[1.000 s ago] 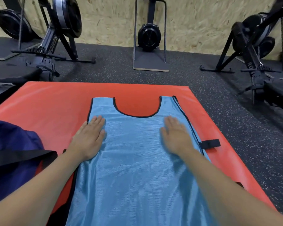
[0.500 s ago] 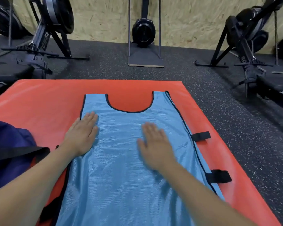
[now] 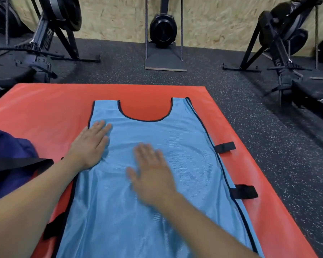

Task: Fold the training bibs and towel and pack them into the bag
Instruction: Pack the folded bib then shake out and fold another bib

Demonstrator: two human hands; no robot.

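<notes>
Left hand (image 3: pixel 90 144) lies flat, fingers straight, palm pressed on the left shoulder area of the blue bib (image 3: pixel 157 211); right hand (image 3: pixel 151 175), motion-blurred, also flat w/ fingers spread on the bib's centre. Bib lies spread on the red mat (image 3: pixel 45 112), neckline away from the person, black side straps (image 3: pixel 225 147) at its right edge; navy bag (image 3: pixel 7 164) on mat's left side.
</notes>
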